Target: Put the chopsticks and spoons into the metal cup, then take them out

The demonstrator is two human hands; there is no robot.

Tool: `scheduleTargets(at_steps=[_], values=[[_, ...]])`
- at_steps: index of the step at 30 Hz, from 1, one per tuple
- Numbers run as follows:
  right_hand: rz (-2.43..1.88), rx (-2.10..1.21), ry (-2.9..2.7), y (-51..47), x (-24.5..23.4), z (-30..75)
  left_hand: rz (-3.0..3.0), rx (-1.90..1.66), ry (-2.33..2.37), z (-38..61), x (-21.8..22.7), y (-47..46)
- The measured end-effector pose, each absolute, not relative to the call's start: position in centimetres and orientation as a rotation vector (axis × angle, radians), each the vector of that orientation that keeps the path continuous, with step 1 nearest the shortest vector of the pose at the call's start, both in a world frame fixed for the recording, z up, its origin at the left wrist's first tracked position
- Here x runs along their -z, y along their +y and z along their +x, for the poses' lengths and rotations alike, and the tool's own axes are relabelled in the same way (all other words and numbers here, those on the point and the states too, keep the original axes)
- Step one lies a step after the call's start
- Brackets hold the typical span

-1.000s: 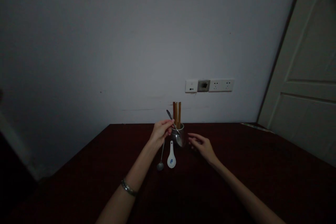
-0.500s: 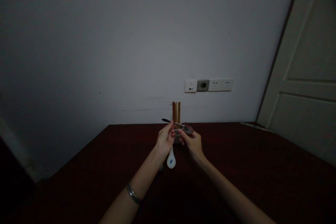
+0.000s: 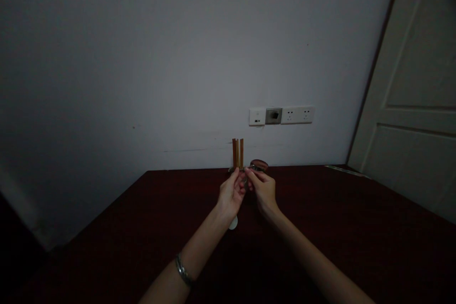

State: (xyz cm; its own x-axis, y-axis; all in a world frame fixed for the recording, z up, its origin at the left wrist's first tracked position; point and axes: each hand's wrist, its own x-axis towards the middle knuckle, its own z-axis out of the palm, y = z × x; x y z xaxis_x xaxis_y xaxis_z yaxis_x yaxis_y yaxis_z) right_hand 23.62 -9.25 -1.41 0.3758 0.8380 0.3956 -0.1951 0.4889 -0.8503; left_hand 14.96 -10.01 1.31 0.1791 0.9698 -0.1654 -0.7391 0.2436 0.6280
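Note:
A shiny metal spoon (image 3: 259, 165) is held crosswise between my hands, its broad bowl to the right, tinted reddish. My left hand (image 3: 231, 193) pinches the handle end between thumb and fingertips. Close beside it, my right hand (image 3: 263, 190) grips the spoon near the neck, just below the bowl. Several wooden chopsticks (image 3: 237, 153) stand upright behind my hands; the container under them is mostly hidden. A white spoon (image 3: 233, 223) lies on the table, all but its rounded end covered by my left hand and wrist.
The dark red table (image 3: 313, 209) reaches back to a grey wall (image 3: 199, 57). Sockets and a switch plate (image 3: 281, 116) are on the wall above it. A pale door (image 3: 416, 114) stands at the right. The light is dim.
The spoon has turned, its bowl rising and the dark handle end no longer showing. My left hand has shifted right toward my right hand, covering most of the white spoon.

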Motion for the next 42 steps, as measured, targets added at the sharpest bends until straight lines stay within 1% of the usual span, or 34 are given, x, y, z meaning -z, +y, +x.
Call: scheduleTargets(at_steps=[3, 6, 12, 14, 19, 22, 33, 42], values=[[-0.779, -0.736, -1.018, -9.1, 0.2, 24.2, 0.511, -1.212, 0.698, 15.3, -0.5, -10.2], [-0.797, -0.731, -1.051, -8.9, -1.3, 25.1, 0.623, -1.251, 0.738, 15.7, -0.2, -10.7], [-0.837, -0.765, -1.168, -8.4, -4.3, 27.2, 1.182, -1.627, 0.837, 14.7, -2.0, -10.9], [-0.854, -0.786, -1.236, -8.3, -5.2, 27.8, 1.321, -1.672, 0.887, 14.1, -2.6, -10.5], [-0.876, -0.798, -1.367, -8.1, -6.7, 28.3, 1.519, -1.424, 0.934, 13.4, -2.4, -9.5], [-0.89, -0.798, -1.419, -8.2, -7.0, 28.2, 1.549, -1.336, 0.893, 13.5, -2.0, -9.4], [-0.947, -0.763, -1.47, -8.2, -6.6, 27.9, 1.604, -1.232, 0.907, 13.1, -1.2, -8.4], [-1.0, -0.724, -1.504, -7.2, -7.0, 26.9, 1.547, -1.251, 0.921, 11.7, -1.6, -7.3]])
